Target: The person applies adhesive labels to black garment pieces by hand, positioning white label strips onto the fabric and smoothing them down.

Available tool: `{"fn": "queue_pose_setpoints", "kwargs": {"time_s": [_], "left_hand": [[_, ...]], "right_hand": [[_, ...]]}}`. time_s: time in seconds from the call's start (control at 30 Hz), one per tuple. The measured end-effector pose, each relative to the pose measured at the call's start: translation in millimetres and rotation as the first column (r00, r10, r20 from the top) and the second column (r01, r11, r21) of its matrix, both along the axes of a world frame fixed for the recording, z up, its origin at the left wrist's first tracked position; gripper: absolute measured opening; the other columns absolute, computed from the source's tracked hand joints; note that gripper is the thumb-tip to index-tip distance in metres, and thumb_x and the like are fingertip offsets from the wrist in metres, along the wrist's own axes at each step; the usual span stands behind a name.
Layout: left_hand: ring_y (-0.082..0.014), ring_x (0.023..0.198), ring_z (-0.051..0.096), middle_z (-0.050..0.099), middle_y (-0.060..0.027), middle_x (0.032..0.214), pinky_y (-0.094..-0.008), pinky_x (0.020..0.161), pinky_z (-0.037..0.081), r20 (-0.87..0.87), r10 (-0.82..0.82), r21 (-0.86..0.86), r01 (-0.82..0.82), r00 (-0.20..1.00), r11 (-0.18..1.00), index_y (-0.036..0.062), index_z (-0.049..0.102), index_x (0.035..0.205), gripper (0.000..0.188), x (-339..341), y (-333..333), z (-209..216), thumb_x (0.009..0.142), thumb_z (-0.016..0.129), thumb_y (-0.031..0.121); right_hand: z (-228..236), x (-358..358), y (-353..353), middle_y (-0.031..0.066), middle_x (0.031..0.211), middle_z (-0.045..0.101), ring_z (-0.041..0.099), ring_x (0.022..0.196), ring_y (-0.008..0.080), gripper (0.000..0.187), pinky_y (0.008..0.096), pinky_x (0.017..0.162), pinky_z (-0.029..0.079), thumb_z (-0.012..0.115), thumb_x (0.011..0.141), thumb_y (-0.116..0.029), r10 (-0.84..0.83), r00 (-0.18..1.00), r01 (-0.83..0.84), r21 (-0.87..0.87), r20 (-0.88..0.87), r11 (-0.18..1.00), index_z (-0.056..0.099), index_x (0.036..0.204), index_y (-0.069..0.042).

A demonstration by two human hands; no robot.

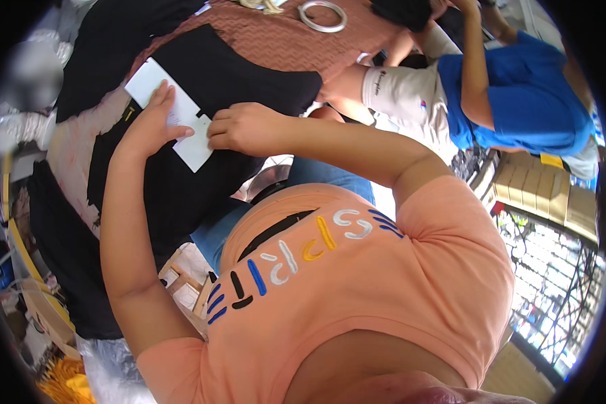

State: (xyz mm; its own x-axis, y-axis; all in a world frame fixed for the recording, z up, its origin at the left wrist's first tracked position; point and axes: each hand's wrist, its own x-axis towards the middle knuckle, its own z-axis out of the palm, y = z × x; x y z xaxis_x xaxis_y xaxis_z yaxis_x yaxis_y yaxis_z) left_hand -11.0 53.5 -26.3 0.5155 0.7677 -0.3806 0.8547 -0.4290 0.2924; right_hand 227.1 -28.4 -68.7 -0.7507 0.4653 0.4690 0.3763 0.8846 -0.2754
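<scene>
- Card, white, lies slantwise on black cloth, running from far left to near right, under the left hand and beside the right.
- Left hand lies open over it: fingers close together and nearly straight, thumb spread toward the right, pressing down rather than gripping.
- Right hand is curled, its fingertips at the card's right edge; whether they pinch anything cannot be told, as the grip is hidden.
- A small dark spot shows at that edge; notch or separate piece, it is too small to tell.
- To do this well, I judge, the left hand should bear evenly across the card, thumb included, so neither end lifts or swivels.
- The right fingers should work close to the edge without nudging it, and the cloth beneath is best smoothed, since soft fabric could ruck.
- Beyond the black cloth spreads a reddish-brown patterned cover, with a pale ring lying at the far side.
- To the right, a co-worker in a blue top bends toward the far side, near stacked brown boxes and a bright grille.
- Near left, clear plastic lies beside yellow-orange material.
</scene>
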Motion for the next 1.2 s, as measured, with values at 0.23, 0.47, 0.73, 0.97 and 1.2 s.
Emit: {"fn": "queue_pose_setpoints", "kwargs": {"time_s": [0.23,0.47,0.73,0.97,1.2], "left_hand": [[-0.0323,0.155,0.017,0.014,-0.0213,0.168,-0.0375,0.124,0.024,-0.015,0.041,-0.034,-0.041,0.999,0.999,-0.0082,0.026,0.155,0.104,3.4,-4.8,4.6,0.076,0.085,0.027],[-0.0310,0.156,0.015,0.013,-0.0205,0.168,-0.0368,0.125,0.022,-0.046,0.052,-0.041,-0.054,0.998,0.998,-0.0070,0.027,0.155,0.104,3.4,-7.6,7.9,0.076,0.085,0.030],[-0.0329,0.155,0.018,0.014,-0.0234,0.167,-0.0372,0.125,0.022,-0.104,-0.016,-0.003,0.016,0.994,1.000,-0.0054,0.030,0.154,0.101,14.6,-0.4,3.9,0.076,0.084,0.029],[-0.0341,0.154,0.020,0.014,-0.0198,0.168,-0.0393,0.122,0.030,-0.222,-0.009,0.064,0.024,0.975,0.998,-0.0028,0.030,0.155,0.105,-3.4,-3.0,-19.6,0.078,0.081,0.047],[-0.0449,0.151,0.021,0.016,-0.0393,0.159,-0.0410,0.125,0.022,-0.082,-0.167,0.076,0.173,0.983,0.982,-0.0181,0.027,0.149,0.109,-1.1,9.9,-20.8,0.080,0.079,0.050]], "right_hand": [[18.4,37.9,20.9,0.0055,0.107,0.071,0.067,0.100,0.0270,0.016,0.0405,0.083,0.054,0.073,0.087,-0.021,-0.075,0.984,0.062,-0.084,-0.162,0.995,0.074,0.100,-0.011],[32.4,163.4,159.3,0.0123,0.101,0.073,0.068,0.100,0.0337,0.023,0.0440,0.085,0.054,0.074,0.085,-0.023,-0.642,0.767,0.642,0.048,-0.019,0.765,0.076,0.107,-0.014],[-16.7,319.7,317.7,0.0163,0.091,0.075,0.072,0.088,0.0350,0.026,0.0463,0.080,0.055,0.069,0.082,-0.032,-0.751,0.465,0.806,0.127,0.468,0.578,0.076,0.094,-0.010],[-25.4,264.2,324.2,0.0117,0.078,0.073,0.072,0.075,0.0272,0.023,0.0407,0.071,0.054,0.066,0.082,-0.030,-0.607,0.577,0.681,0.089,0.546,0.727,0.077,0.088,-0.011],[2.7,285.5,309.9,0.0103,0.086,0.076,0.074,0.082,0.0233,0.025,0.0369,0.076,0.055,0.070,0.084,-0.028,-0.694,0.557,0.766,0.039,0.457,0.641,0.078,0.101,-0.012]]}}
